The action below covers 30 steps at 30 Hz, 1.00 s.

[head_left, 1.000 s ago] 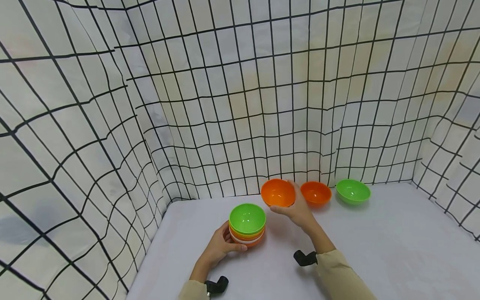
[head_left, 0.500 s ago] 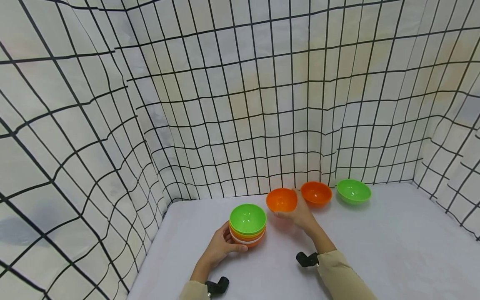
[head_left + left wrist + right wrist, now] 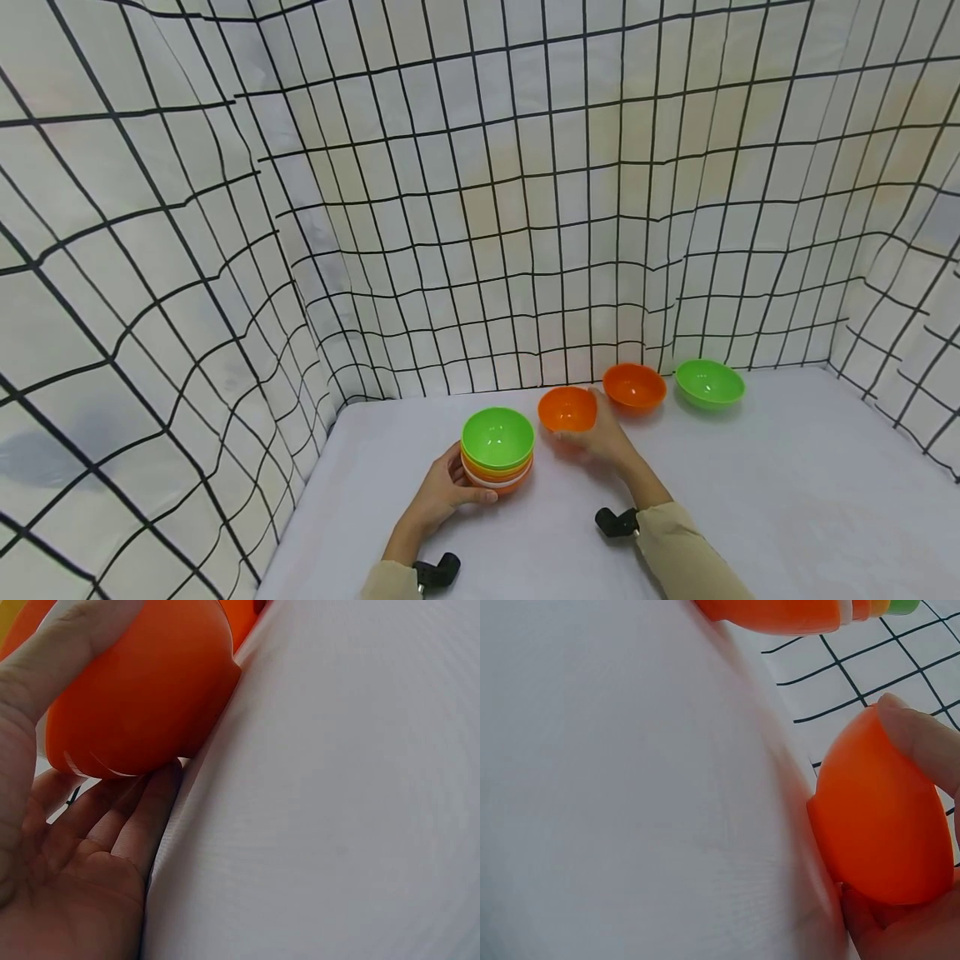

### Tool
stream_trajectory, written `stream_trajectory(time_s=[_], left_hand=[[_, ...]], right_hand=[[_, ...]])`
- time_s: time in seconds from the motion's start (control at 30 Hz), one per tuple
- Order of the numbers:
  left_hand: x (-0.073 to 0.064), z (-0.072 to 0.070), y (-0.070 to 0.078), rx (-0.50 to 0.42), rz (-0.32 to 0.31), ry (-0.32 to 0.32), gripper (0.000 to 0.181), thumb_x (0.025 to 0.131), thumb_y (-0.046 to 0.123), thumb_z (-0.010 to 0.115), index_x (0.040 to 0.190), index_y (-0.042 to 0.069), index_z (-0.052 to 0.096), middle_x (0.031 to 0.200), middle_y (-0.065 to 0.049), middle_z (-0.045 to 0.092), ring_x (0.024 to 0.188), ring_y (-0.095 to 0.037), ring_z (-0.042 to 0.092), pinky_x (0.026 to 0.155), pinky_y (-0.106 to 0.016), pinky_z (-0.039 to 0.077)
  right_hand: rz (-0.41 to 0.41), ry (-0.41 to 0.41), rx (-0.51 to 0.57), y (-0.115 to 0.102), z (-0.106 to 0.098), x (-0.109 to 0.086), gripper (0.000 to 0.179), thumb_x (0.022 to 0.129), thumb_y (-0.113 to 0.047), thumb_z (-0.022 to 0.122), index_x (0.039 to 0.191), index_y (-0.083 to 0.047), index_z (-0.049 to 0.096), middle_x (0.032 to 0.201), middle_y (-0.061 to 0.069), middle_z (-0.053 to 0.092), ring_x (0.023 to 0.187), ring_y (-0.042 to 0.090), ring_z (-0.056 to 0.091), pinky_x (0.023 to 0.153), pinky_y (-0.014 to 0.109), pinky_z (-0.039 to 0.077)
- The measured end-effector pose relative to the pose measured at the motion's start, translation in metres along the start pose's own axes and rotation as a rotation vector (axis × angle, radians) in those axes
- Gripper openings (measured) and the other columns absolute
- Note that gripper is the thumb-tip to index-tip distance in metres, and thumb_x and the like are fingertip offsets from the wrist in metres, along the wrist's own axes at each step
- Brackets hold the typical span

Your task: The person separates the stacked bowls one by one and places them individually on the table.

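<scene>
A stack of nested bowls, topped by a green bowl [image 3: 498,437], stands on the table at the middle of the head view. Yellow, orange and white rims show below the green one. My left hand [image 3: 442,494] grips the stack from its left side, thumb in front and fingers round the back. Just right of the stack, my right hand [image 3: 604,433] holds an orange bowl [image 3: 567,409] by its right side. In the right wrist view the thumb lies near the rim of that orange bowl [image 3: 881,814], fingers below, and its base is at the table surface.
Another orange bowl [image 3: 633,387] and a separate green bowl [image 3: 709,384] stand upright at the back right of the white table [image 3: 787,500]. A black-lined grid backdrop [image 3: 480,200] rises behind the table and along both sides.
My right hand has lowered the orange bowl to the table, moving it slightly right and nearer. The left hand and the stack have stayed in place.
</scene>
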State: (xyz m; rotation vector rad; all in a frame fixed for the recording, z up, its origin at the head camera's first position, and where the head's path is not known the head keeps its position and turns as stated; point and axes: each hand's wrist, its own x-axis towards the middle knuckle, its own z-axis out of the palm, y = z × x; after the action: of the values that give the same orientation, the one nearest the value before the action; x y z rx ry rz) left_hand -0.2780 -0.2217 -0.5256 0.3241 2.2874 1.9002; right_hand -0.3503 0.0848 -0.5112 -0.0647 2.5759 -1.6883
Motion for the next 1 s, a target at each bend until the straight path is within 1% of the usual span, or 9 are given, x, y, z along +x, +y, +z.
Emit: stream_trajectory(time_s=[0.13, 0.3, 0.47, 0.7, 0.8, 1.0], left_hand=[[0.001, 0.0, 0.0, -0.009, -0.015, -0.002, 0.103, 0.072, 0.018, 0.094, 0.158, 0.02, 0.037, 0.154, -0.006, 0.051, 0.14, -0.025, 0.053, 0.114, -0.028, 0.048], [0.002, -0.001, 0.0, -0.001, -0.009, -0.005, 0.102, 0.072, 0.018, 0.094, 0.157, 0.02, 0.038, 0.154, -0.006, 0.051, 0.14, -0.027, 0.053, 0.115, -0.034, 0.048], [0.002, -0.002, 0.001, -0.005, -0.012, -0.006, 0.103, 0.072, 0.02, 0.095, 0.158, 0.02, 0.037, 0.155, -0.006, 0.051, 0.14, -0.026, 0.053, 0.116, -0.035, 0.047], [0.001, -0.002, 0.0, -0.007, -0.013, -0.005, 0.104, 0.072, 0.02, 0.095, 0.158, 0.019, 0.037, 0.154, -0.006, 0.052, 0.139, -0.026, 0.054, 0.116, -0.035, 0.047], [0.0, -0.002, 0.001, -0.008, -0.012, -0.005, 0.103, 0.072, 0.021, 0.095, 0.158, 0.02, 0.037, 0.154, -0.006, 0.052, 0.139, -0.026, 0.054, 0.116, -0.035, 0.047], [-0.002, 0.0, 0.002, -0.019, -0.002, -0.013, 0.1, 0.074, 0.017, 0.093, 0.157, 0.018, 0.038, 0.154, -0.008, 0.052, 0.138, -0.025, 0.054, 0.114, -0.031, 0.048]], right_hand=[[-0.008, -0.01, 0.009, 0.001, -0.001, 0.001, 0.116, 0.08, -0.028, 0.089, 0.163, -0.008, 0.01, 0.165, 0.024, 0.024, 0.148, 0.047, 0.031, 0.123, 0.067, 0.025], [-0.014, -0.025, -0.005, 0.0, -0.002, 0.005, 0.116, 0.08, -0.032, 0.088, 0.163, -0.01, 0.01, 0.165, 0.023, 0.025, 0.147, 0.046, 0.033, 0.124, 0.067, 0.025], [-0.031, -0.027, -0.016, -0.002, -0.003, 0.013, 0.113, 0.083, -0.031, 0.086, 0.163, -0.008, 0.01, 0.165, 0.024, 0.024, 0.146, 0.046, 0.033, 0.123, 0.067, 0.026], [0.004, -0.011, 0.003, -0.003, 0.002, 0.024, 0.112, 0.084, -0.027, 0.085, 0.164, -0.01, 0.008, 0.166, 0.023, 0.022, 0.146, 0.046, 0.033, 0.122, 0.066, 0.029], [0.007, -0.006, 0.009, -0.004, 0.003, 0.027, 0.114, 0.083, -0.027, 0.085, 0.164, -0.009, 0.007, 0.168, 0.023, 0.019, 0.149, 0.046, 0.03, 0.123, 0.065, 0.028], [0.035, -0.009, 0.021, -0.006, 0.003, 0.031, 0.115, 0.083, -0.025, 0.085, 0.165, -0.01, 0.005, 0.169, 0.022, 0.015, 0.151, 0.046, 0.026, 0.124, 0.063, 0.025]])
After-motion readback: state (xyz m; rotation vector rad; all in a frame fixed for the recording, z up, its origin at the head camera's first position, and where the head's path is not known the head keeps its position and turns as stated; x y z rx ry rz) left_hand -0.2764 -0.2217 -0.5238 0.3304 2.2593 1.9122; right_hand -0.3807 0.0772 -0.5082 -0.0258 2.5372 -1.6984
